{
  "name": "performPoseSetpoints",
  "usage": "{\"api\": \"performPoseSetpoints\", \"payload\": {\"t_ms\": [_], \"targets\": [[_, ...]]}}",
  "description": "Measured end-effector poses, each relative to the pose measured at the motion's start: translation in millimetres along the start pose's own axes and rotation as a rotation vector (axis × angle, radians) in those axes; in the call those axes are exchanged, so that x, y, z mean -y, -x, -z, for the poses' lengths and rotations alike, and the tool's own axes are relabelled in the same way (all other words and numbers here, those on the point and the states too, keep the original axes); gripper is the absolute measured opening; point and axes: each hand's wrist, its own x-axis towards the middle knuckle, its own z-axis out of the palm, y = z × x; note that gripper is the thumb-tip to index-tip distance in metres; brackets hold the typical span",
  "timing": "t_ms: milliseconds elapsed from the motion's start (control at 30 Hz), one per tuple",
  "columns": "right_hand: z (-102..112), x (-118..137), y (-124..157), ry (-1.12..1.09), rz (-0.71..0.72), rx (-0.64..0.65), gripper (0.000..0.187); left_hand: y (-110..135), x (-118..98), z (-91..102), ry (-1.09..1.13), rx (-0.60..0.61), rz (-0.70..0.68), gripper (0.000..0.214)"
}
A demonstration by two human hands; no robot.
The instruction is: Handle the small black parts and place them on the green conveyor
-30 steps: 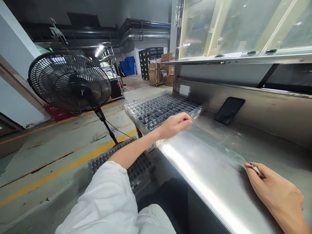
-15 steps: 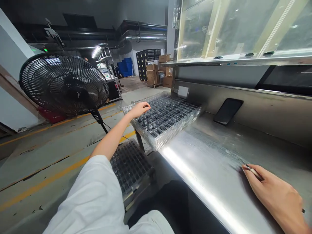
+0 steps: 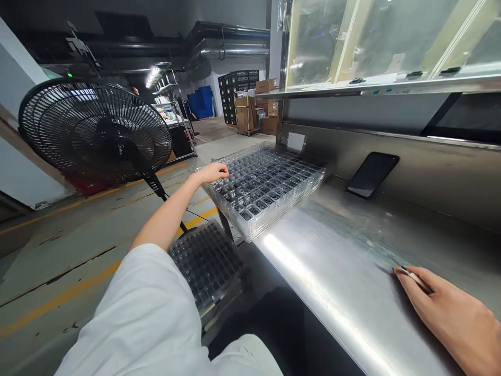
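My left hand [image 3: 213, 173] hovers at the left side of a clear plastic tray [image 3: 287, 213], its fingers curled in; whatever they may hold is hidden. Rows of small dark parts sit in the tray's compartments, and the tray tops a stack of similar ones. At the lower right, my right hand [image 3: 454, 308] is closed around a slim pen-like tool [image 3: 418, 280] with a pale body and dark tip. That hand rests on or just over the shiny metal table [image 3: 324, 261].
A second compartment tray [image 3: 207, 261] stands lower down, below the table's left end. A dark phone [image 3: 372, 175] leans against the metal back wall. A black standing fan [image 3: 97, 136] is at the left. A metal-edged shelf [image 3: 344, 95] overhangs the table.
My left hand has shifted a little left across the tray towards its edge. My right hand keeps its grip on the tool; the view has turned slightly.
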Motion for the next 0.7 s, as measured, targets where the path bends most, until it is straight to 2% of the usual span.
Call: {"api": "performPoseSetpoints", "payload": {"t_ms": [100, 200, 467, 567, 700], "targets": [[-11, -10, -5, -0.044, -0.084, 0.050, 0.037, 14, 12, 3.9, -0.067, 0.031, 0.003, 0.017], [-16, -15, -7, -0.070, -0.103, 0.024, 0.037, 21, 18, 0.8, -0.113, 0.069, -0.007, 0.016], [3, 2, 1, -0.050, -0.065, 0.067, 0.042, 22, 18, -2.3, -0.170, 0.072, -0.007, 0.024], [6, 7, 2, -0.015, -0.100, 0.119, 0.047, 26, 15, 2.9, -0.181, 0.037, -0.003, 0.021], [5, 11, 4, 0.038, -0.128, 0.152, 0.057, 31, 1, 13.2, -0.203, -0.085, -0.019, 0.025]]}}
